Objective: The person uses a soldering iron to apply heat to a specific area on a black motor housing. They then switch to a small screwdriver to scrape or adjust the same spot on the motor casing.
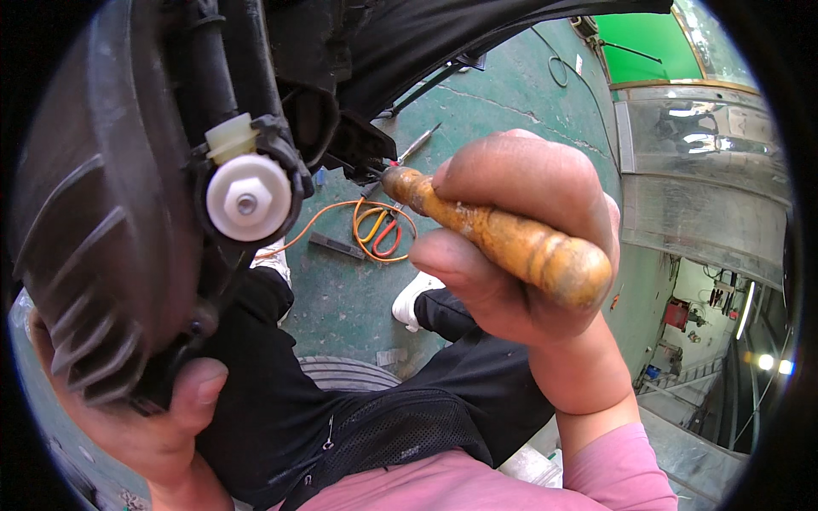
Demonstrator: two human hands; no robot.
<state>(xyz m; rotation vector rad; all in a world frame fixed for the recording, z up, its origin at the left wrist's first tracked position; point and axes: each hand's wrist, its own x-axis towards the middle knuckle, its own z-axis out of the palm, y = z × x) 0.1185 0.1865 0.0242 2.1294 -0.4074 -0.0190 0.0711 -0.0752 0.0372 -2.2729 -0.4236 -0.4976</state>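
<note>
My right hand grips the worn wooden handle of a tool whose thin metal shank points towards a dark bracket; the shank's tip cannot be made out. At the left, my left hand is closed round the lower end of a black moulded plastic part, thumb on its near side. Beside that part, a white plastic adjuster with a hex centre sits in a black holder, with a cream plastic piece just above it.
On the green floor lie pliers with red and yellow handles, an orange cable, a dark bar and a pointed tool. A tyre is beneath me. Metal panels stand at the right.
</note>
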